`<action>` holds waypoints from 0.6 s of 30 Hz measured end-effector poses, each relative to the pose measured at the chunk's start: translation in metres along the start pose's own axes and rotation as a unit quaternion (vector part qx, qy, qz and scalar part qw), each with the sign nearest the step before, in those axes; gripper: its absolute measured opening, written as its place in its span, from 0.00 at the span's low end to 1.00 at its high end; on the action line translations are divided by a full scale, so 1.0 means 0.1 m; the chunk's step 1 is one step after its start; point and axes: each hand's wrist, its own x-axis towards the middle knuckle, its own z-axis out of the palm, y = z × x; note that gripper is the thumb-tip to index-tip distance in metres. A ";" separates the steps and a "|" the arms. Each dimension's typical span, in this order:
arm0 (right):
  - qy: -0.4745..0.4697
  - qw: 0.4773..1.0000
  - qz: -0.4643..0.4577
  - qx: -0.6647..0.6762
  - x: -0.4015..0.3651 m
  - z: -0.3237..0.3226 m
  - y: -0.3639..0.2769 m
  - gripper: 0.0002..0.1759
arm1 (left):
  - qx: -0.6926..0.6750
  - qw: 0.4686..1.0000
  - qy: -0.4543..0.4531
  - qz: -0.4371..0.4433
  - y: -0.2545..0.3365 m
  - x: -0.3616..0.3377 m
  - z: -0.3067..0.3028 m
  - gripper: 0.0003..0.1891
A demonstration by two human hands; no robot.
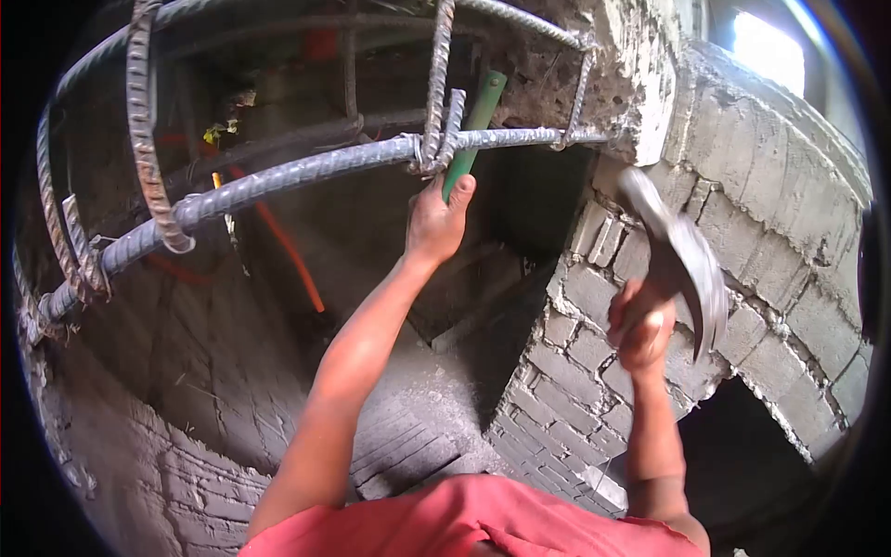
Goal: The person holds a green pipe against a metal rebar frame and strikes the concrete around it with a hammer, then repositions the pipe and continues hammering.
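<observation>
My left hand [436,220] is closed around the lower end of a slim green bar [479,121], which has a small hole near its upper tip. The bar slants up past a thick ribbed steel rebar [306,170], close to a bent tie. In my right hand [642,327] is a claw hammer [685,255], its head raised in front of the brick wall and smeared by motion. Fingers hide most of the hammer's handle. Rough broken concrete [640,84] stands above and between the two tools.
Vertical rebar stirrups [147,121] cross the upper left. The mortared block wall [780,223] fills the right, with a dark opening [733,446] low in it. An orange tube [290,255] hangs behind the bars. Below lies a dusty floor [427,399].
</observation>
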 end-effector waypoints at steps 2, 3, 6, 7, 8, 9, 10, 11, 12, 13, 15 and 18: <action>0.021 0.991 0.003 0.132 -0.49 0.18 0.39 0.43 | -0.054 0.998 0.019 0.007 -0.32 -0.03 0.23 0.36; 0.033 0.979 0.056 0.195 -0.72 0.32 0.45 0.43 | -0.052 0.998 0.024 0.002 -0.36 -0.04 0.31 0.36; -0.010 0.934 0.139 0.330 -1.26 0.65 0.64 0.44 | 0.011 0.994 0.091 0.058 -0.47 0.01 0.58 0.36; -0.014 0.922 0.212 0.323 -1.46 0.69 0.62 0.44 | 0.012 0.993 0.106 0.055 -0.51 -0.03 0.69 0.34; -0.020 0.909 0.275 0.313 -1.61 0.70 0.67 0.43 | 0.011 0.990 0.125 0.060 -0.51 0.00 0.78 0.33; -0.058 0.909 0.306 0.275 -1.69 0.64 0.67 0.43 | 0.017 0.988 0.145 0.059 -0.49 -0.01 0.80 0.34; -0.097 0.907 0.334 0.238 -1.77 0.57 0.68 0.42 | 0.028 0.987 0.148 0.055 -0.43 -0.08 0.80 0.34; -0.134 0.905 0.341 0.217 -1.94 0.50 0.79 0.40 | 0.002 0.991 0.133 0.019 -0.38 -0.14 0.81 0.34; -0.139 0.904 0.336 0.223 -2.08 0.39 0.79 0.40 | -0.026 0.992 0.121 -0.011 -0.18 -0.11 0.79 0.34; -0.155 0.904 0.347 0.196 -2.20 0.32 0.81 0.39 | -0.195 0.966 0.050 -0.159 0.04 -0.22 0.80 0.32; -0.168 0.903 0.356 0.174 -2.33 0.29 0.82 0.38 | -0.311 0.919 -0.019 -0.240 0.55 -0.22 0.59 0.28; -0.122 0.857 0.452 0.216 -2.52 0.17 0.76 0.35 | -0.311 0.903 -0.117 -0.274 0.53 -0.18 0.12 0.26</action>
